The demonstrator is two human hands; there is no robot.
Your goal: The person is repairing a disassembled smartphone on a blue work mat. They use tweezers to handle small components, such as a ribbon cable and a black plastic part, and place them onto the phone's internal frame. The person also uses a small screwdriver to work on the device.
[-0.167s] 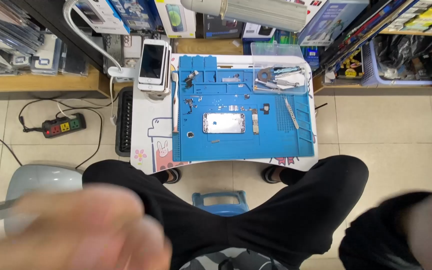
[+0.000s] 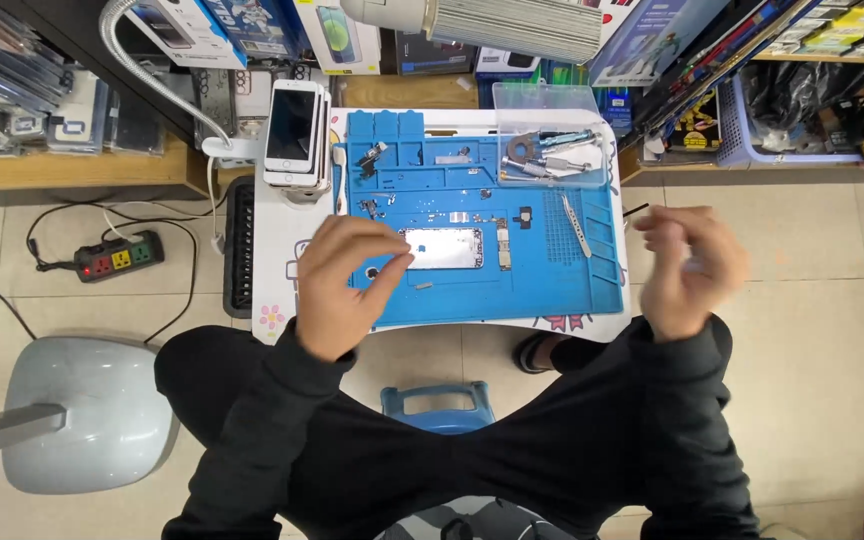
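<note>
We take the blue repair mat (image 2: 572, 290) as our landmark; the opened phone body (image 2: 442, 248) lies flat at its middle, loose screws and small parts scattered just above it; our left hand (image 2: 342, 285) hovers over the mat's left part, fingers loosely curled, grasping nothing we can see; our right hand (image 2: 690, 268) hangs off the mat's right edge, blurred, so we cannot tell its grip; the phone looks light, stiff, fragile inside; we judge its long outer edges safest to pinch.

The right hand (image 2: 690, 270) is blurry. The left hand (image 2: 344, 285) hides part of the blue mat (image 2: 512, 285). The tiny screws (image 2: 367, 208) are too small to tell apart.
</note>
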